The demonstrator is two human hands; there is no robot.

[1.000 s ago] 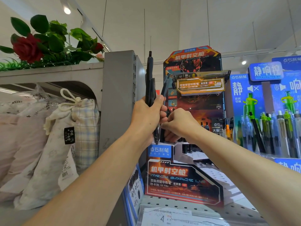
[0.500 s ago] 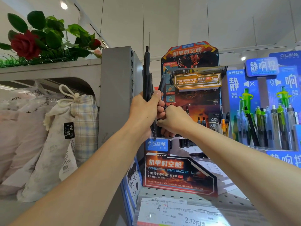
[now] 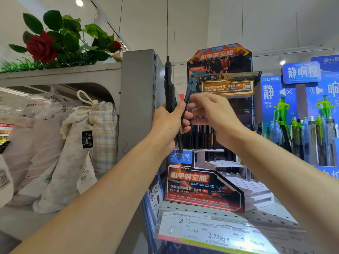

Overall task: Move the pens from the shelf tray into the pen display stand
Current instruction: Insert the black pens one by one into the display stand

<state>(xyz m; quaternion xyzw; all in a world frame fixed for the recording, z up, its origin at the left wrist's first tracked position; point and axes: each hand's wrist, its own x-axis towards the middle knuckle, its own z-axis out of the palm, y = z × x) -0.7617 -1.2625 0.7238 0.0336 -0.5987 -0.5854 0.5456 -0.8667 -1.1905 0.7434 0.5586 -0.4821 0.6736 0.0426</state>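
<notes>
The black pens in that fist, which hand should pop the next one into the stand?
The right hand: it is open beside the stand, touching a tilted pen. The left hand is busy gripping the bundle of pens.

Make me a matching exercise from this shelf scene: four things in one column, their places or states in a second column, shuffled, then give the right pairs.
Things:
1. black pens
2. red rose
3. price label
4. right hand

Places or states:
A. on top of the grey shelf unit, far left
B. fingers spread, blurred, in front of the pen display stand
C. gripped upright in the left hand
D. on the shelf's front edge, below the stand

Pairs: 1-C, 2-A, 3-D, 4-B
</notes>
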